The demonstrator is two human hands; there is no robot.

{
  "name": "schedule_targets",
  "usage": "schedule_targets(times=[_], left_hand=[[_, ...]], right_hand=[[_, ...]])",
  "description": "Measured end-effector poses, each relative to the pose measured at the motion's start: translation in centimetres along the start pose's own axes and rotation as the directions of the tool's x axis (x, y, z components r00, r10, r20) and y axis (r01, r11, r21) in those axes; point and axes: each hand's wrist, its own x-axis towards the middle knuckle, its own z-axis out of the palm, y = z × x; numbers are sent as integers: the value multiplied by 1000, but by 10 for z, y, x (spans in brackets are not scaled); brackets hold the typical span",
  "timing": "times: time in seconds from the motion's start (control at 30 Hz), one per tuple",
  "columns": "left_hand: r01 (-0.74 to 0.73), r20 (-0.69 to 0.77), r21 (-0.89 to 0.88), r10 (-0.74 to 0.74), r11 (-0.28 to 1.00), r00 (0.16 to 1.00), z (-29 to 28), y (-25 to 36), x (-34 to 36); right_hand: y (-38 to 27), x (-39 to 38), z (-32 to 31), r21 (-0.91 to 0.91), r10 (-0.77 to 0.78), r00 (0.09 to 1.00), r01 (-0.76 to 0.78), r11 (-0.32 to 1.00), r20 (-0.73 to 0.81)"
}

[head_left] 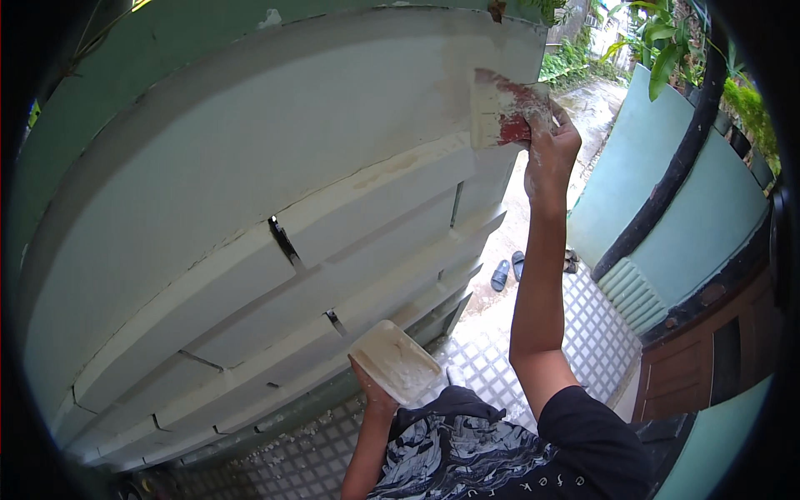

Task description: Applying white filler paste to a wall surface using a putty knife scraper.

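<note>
My right hand (553, 158) is raised at the upper right, its fingers closed around a flat putty spreader (510, 112). The spreader's face is red and off-white, smeared with pale putty. It is held against or just in front of the off-white wall (283, 125); I cannot tell whether it touches. Low in the middle, my left hand (372, 388) grips a shallow white plastic tub (385, 350) by its left side. Whitish paste coats the tub's inside. Most of the left fingers are hidden under the tub.
Below the smooth wall run stepped pale ledges (217, 308) with dark gaps. The checkered tile floor (583, 333) has white crumbs along the wall's foot. Slippers (500, 275) lie beyond my right arm. A light green wall (625, 158), plants (667, 42) and a brown wooden door (675, 379) stand at right.
</note>
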Motion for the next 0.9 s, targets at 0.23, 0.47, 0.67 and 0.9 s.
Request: schedule_targets(times=[0.23,0.47,0.67,0.9], left_hand=[[-15,-4,4,15,1000,1000,-3,-7,0],[-8,20,17,8,1000,1000,3,-7,-2],[-12,-25,36,13,999,1000,-2,-7,-2],[1,-14,23,-1,1000,1000,-2,-5,0]], right_hand=[[-22,-5,28,-190,-181,983,183,965,30],[-21,-21,54,-487,-499,858,489,724,120],[-23,-27,80,-444,-344,932,357,822,112],[-6,-53,85,-401,-466,845,535,743,264]])
